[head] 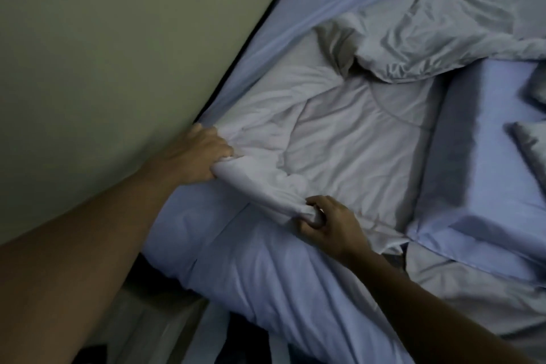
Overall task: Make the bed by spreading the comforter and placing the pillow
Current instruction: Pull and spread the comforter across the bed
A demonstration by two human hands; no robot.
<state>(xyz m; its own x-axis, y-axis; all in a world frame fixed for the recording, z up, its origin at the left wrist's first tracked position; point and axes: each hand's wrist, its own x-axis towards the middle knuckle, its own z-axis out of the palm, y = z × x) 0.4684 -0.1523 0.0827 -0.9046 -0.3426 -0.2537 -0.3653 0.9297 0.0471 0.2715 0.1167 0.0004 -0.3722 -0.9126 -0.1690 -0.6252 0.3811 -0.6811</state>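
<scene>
A pale grey-white comforter (339, 133) lies crumpled across the light blue bed sheet (266, 275). My left hand (198, 154) grips its bunched corner close to the headboard. My right hand (328, 221) pinches the same rolled edge a little nearer to me. Further crumpled folds of the comforter (443, 23) pile up at the upper right. A blue pillow (484, 180) lies at the right, partly on the comforter, and a second grey pillow corner (531, 142) shows at the right edge.
A padded beige-green headboard (103, 53) fills the upper left, with a dark gap between it and the mattress. The mattress corner drops off at the bottom left, where dim floor and fabric (165, 334) show.
</scene>
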